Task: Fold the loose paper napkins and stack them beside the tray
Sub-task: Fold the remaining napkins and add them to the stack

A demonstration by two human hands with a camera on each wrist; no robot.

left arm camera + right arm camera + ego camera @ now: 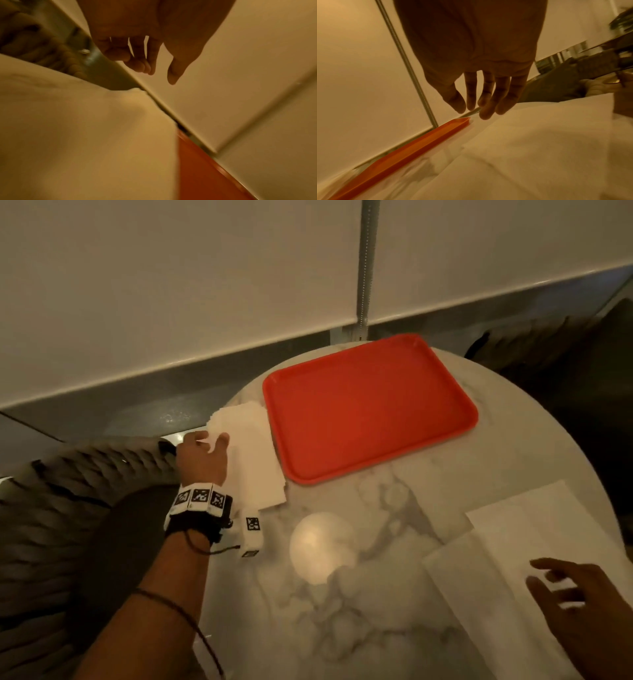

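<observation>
The left hand (202, 455) rests with loose fingers on the stack of folded white paper napkins (251, 453), just beside the red plastic tray (370, 409) — probably to square it. The right hand (575, 594), fingers spread and holding nothing, hovers over the loose white napkins (507, 542) near the edge of the marble table (342, 611) — likely the next to fold.

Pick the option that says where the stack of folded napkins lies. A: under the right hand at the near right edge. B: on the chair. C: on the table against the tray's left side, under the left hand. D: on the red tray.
C: the folded napkins lie on the marble table beside the red tray, with the left hand over them.
</observation>
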